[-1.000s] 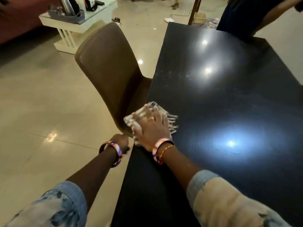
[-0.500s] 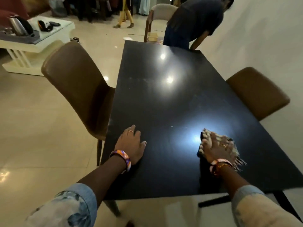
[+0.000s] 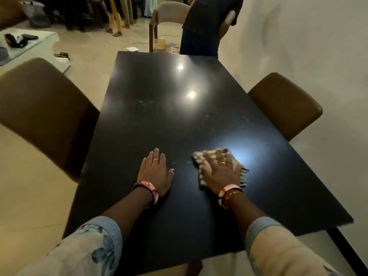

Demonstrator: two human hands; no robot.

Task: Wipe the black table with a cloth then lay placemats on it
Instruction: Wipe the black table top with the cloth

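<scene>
So from where I'm watching, closest to the camera are the two forearms coming in over the near edge of the glossy black rectangular table. My left hand is laid flat on the bare tabletop, fingers straight and holding nothing, just bracing I'd guess. Just to its right, my right hand is spread flat with fingers splayed, pressing down on the small beige-and-brown checked cloth with a fringed edge. It's not pinching or bunching it, just palm on top.

The cloth sits directly under that hand, in the near half of the table, a bit right of centre. Its left edge pokes out past my fingers and the fringe sticks out on the right side.

Handling-wise it looks thin, soft and very light, so it'll likely crumple or slide out from under the palm on a surface this slick. I'd keep flat pressure through the middle for wiping and only pinch a corner or the fringed edge when lifting it off.

Further out the tabletop shows faint smudges and specks around the middle, so I reckon there's wiping left to do. No placemats on the table from what I can see.
</scene>
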